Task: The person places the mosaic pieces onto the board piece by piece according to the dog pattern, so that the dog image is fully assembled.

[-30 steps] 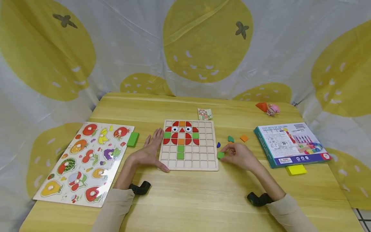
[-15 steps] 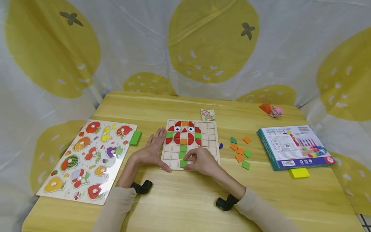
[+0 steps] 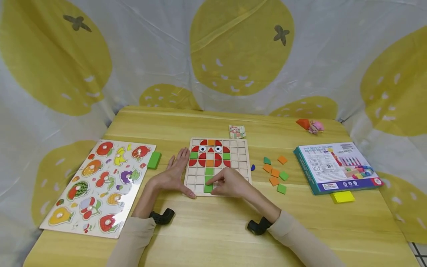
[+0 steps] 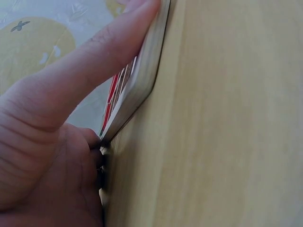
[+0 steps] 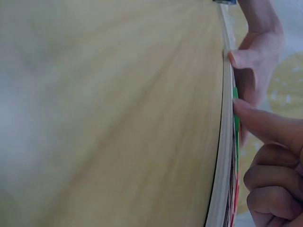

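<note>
A square wooden grid board (image 3: 238, 180) lies mid-table with a red, orange, green and white owl-like tile pattern and two round eyes. My left hand (image 3: 171, 176) steadies its left side, fingers spread along the edge; in the left wrist view the thumb (image 4: 94, 61) lies over the board's rim. Over the lower board, my right hand (image 3: 230, 183) has thumb and index finger at a green square tile (image 3: 208, 188) in the bottom row, below other green tiles. The right wrist view shows the thumb (image 5: 265, 124) touching green at the board's edge, the other fingers curled.
Loose orange tiles (image 3: 275, 172), green tiles (image 3: 281, 189), a teal piece (image 3: 267, 160) and a blue piece (image 3: 252, 167) lie right of the board. A pattern card (image 3: 237, 131) is behind it. A fruit puzzle (image 3: 96, 185) lies left, a boxed set (image 3: 337, 167) right.
My right hand has carried a green tile from the table at the right onto the board's bottom row, and its fingers have since shifted slightly there. The left hand has stayed at the board's edge.
</note>
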`<state>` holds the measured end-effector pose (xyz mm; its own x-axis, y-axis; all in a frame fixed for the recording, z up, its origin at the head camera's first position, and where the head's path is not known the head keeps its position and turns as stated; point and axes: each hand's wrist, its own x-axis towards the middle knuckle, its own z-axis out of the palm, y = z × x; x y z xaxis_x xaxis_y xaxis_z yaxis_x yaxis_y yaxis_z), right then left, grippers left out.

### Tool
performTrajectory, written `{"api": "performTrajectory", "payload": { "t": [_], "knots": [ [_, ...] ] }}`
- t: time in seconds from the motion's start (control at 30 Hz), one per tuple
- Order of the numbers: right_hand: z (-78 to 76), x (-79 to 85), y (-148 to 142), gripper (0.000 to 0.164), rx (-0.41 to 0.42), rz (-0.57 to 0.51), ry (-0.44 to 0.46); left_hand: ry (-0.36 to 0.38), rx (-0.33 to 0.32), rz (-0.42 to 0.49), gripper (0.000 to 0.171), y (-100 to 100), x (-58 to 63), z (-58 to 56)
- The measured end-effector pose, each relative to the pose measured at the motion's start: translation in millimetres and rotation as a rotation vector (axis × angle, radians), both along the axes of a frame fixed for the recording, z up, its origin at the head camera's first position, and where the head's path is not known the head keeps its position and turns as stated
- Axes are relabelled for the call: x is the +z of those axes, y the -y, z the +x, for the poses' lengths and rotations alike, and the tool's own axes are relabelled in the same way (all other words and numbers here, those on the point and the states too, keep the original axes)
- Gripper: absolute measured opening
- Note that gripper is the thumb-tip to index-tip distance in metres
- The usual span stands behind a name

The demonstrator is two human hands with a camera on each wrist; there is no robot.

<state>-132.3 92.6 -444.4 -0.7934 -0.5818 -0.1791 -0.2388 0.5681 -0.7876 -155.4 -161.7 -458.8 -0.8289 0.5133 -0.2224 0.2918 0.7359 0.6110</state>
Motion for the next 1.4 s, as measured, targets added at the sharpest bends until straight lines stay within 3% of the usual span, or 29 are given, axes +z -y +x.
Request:
{"api": "performTrajectory", "payload": {
  "t": [0.13,0.23,0.37,0.43,0.53,0.63,0.77,0.9,1.1,1.4],
  "knots": [
    [-4.0,0.2,-1,0.022,0.018,-0.004,0.026,-0.007,-0.01,0.012,0.152,-1,0.3,-1.3],
    [-6.9,3.3,-5,0.027,0.081,0.017,0.031,-0.005,-0.011,0.012,0.152,-1,-0.8,-2.0],
    [-11.4,10.1,-23,0.036,0.114,0.01,0.02,-0.001,-0.006,0.002,0.153,0,-1.6,-1.5],
    [-13.4,12.0,-40,0.037,0.056,-0.005,0.008,-0.003,-0.007,0.0,0.153,0,-1.3,-1.1],
    [-15.0,13.2,-73,0.034,-0.098,-0.014,-0.015,-0.003,-0.008,0.003,0.153,0,-0.8,-0.9],
    [-16.1,11.2,-107,0.031,-0.252,0.024,-0.039,-0.004,-0.008,0.006,0.153,1,-1.2,-0.9],
    [-18.9,4.3,-141,0.033,-0.381,0.091,-0.063,-0.013,-0.011,0.002,0.152,2,-1.7,-0.5],
    [-21.1,1.1,-161,0.036,-0.461,0.13,-0.047,-0.02,-0.017,-0.002,0.152,1,-1.6,-1.7],
    [-20.8,3.8,-168,0.031,-0.547,0.163,-0.019,-0.021,-0.018,-0.01,0.153,1,-2.8,-2.2],
    [-25.1,-4.4,-163,0.03,-0.53,0.098,0.029,-0.017,-0.016,-0.008,0.152,1,-2.0,-1.6]
  ]
}}
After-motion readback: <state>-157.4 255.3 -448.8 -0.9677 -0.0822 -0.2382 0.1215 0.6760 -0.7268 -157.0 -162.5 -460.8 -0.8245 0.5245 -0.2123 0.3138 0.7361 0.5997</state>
